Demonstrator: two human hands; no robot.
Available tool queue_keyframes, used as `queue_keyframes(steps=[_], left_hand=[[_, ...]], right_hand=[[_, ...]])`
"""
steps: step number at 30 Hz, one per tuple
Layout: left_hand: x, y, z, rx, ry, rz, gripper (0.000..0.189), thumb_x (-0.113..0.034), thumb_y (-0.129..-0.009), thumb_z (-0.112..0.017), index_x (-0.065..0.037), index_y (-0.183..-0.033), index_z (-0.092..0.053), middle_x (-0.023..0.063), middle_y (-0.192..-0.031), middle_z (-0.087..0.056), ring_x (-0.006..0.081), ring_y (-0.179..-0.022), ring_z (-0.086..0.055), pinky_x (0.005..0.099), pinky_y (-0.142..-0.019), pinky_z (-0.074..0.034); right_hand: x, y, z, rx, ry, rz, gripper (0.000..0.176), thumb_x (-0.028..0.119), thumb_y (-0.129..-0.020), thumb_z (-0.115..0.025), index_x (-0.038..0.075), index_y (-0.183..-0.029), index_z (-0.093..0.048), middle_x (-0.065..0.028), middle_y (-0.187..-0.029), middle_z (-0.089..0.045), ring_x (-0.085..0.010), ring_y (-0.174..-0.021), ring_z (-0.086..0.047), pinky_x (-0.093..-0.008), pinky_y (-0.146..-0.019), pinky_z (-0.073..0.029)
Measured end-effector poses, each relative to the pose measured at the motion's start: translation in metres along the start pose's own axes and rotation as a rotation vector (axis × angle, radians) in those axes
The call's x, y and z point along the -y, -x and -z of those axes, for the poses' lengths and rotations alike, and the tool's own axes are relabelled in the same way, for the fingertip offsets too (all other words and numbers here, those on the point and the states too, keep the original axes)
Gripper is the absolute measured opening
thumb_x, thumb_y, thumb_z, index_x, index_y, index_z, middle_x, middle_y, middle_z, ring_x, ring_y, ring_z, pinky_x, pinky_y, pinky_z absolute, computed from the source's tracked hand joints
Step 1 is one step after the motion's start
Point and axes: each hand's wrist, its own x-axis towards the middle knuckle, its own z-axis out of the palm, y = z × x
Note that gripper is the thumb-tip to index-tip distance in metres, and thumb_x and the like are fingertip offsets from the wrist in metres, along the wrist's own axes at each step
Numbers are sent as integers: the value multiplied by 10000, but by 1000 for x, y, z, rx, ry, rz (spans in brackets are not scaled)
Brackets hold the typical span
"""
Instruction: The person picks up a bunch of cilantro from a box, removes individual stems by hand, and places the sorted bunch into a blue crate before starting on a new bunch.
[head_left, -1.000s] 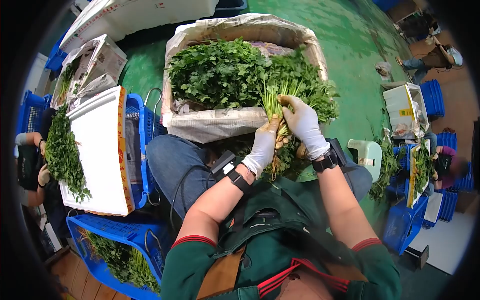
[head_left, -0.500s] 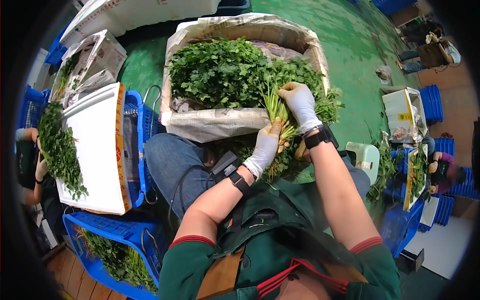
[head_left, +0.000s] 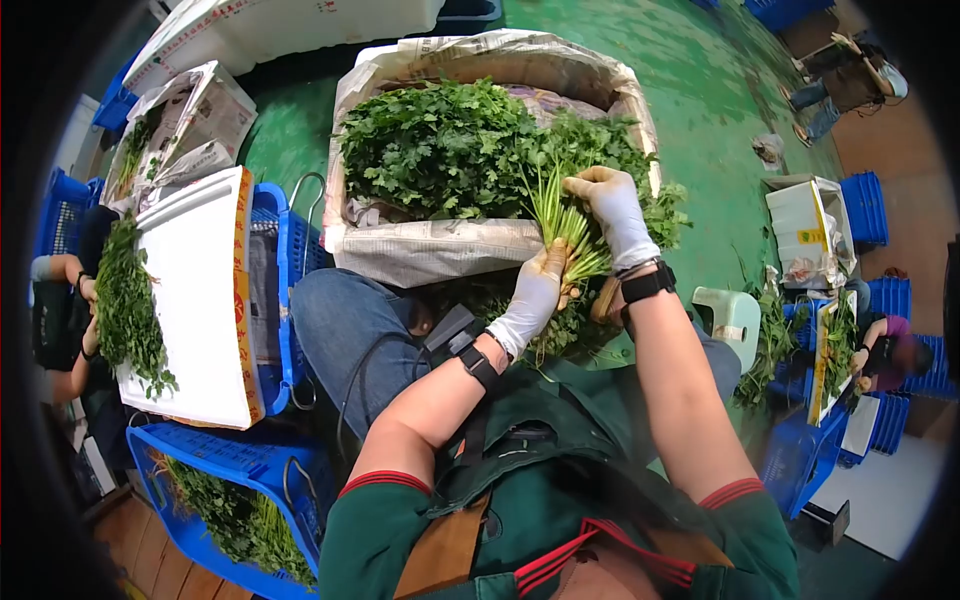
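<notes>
My left hand (head_left: 533, 296), in a thin white glove, is closed round the lower stems of a bunch of leafy green herbs (head_left: 553, 215), which look like Chinese celery or coriander. The pale stems fan upward toward the leaves. Beside their upper part is my gloved right hand (head_left: 617, 215), its thumb and fingers pinched together; whatever lies between the fingertips is too small to make out. Just beyond both hands, a newspaper-lined box (head_left: 430, 248) holds a thick heap of the same greens (head_left: 440, 145). More greens (head_left: 560, 340) lie below my hands, between my knees.
Left of me, a white foam lid (head_left: 200, 300) rests on a blue crate (head_left: 290, 240), with greens on it and another person's hands there. A blue basket (head_left: 220, 445) of greens sits nearer. At right are a pale green stool (head_left: 735, 320) and other workers.
My right hand has shifted slightly right and down along the bunch, its fingertips still pinched. The left hand keeps its grip, and the stem ends spread more to the right.
</notes>
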Motion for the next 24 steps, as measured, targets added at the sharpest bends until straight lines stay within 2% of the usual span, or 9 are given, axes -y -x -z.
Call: queue_keyframes(steps=[5, 8, 10, 11, 14, 15, 16, 19, 24], left_hand=[[-2, -2, 0, 33, 5, 21, 360, -368, -979, -394, -47, -1065, -532, 12, -760, -580, 95, -480, -516, 190, -356, -325], [-7, 0, -1, 26, -24, 13, 291, -290, -981, -409, -38, -1037, -544, 12, -746, -574, 94, -489, -523, 203, -365, -348], [-12, 2, -4, -10, -96, -51, 204, -173, -964, -415, -26, -986, -555, 25, -730, -576, 96, -502, -535, 224, -379, -377], [0, -4, 4, 42, -257, -453, 175, -92, -940, -402, -19, -937, -561, 43, -713, -577, 105, -499, -535, 245, -388, -393], [5, -9, 12, 161, -225, -530, 170, -45, -932, -381, -17, -963, -546, 65, -709, -585, 128, -516, -547, 253, -416, -419], [0, -5, 15, 148, -204, -52, 230, -135, -956, -383, 37, -1000, -530, 92, -829, -627, 152, -697, -595, 254, -579, -472], [7, -10, 16, 153, -209, -54, 230, -135, -956, -383, 37, -1000, -530, 92, -829, -627, 152, -697, -595, 254, -579, -472], [84, -62, 39, -31, -440, -353, 263, -200, -927, -441, 18, -1043, -531, 191, -897, -637, 349, -866, -607, 403, -744, -474], [69, -51, 38, 54, -830, -726, 236, -180, -873, -519, -45, -1063, -554, 166, -963, -630, 345, -922, -591, 371, -784, -474]], right_hand=[[-1, 24, 5, 17, -14, 331, 127, 111, -829, -651, -12, -817, -619, -27, -714, -613, -86, -594, -539, -229, -515, -420], [12, 58, -2, 234, -318, 94, 129, 116, -882, -582, -2, -833, -577, -47, -743, -622, -92, -606, -573, -218, -529, -451], [15, 77, -4, 252, -166, 81, 119, 110, -890, -563, -5, -862, -577, -39, -748, -634, -86, -678, -584, -221, -609, -471], [14, 87, -7, 229, -4, 237, 116, 109, -883, -566, -4, -861, -574, -54, -732, -629, -99, -668, -587, -234, -604, -473], [16, 97, -18, 62, 449, 538, 157, 182, -854, -600, 28, -863, -568, -138, -733, -623, -268, -651, -623, -320, -620, -492], [16, 88, -23, -53, 548, 498, 208, 231, -839, -618, 31, -868, -567, -138, -758, -636, -290, -675, -630, -338, -630, -496], [16, 75, -28, -168, 643, 460, 260, 281, -824, -636, 35, -873, -567, -139, -782, -649, -312, -700, -636, -357, -640, -501], [6, 38, -38, -115, 999, 375, 427, 431, -733, -691, 43, -882, -593, -117, -771, -647, -286, -694, -652, -364, -598, -517], [9, 57, -47, -96, 1132, 611, 228, 220, -747, -654, 63, -896, -582, -128, -799, -630, -298, -742, -638, -376, -619, -501]])
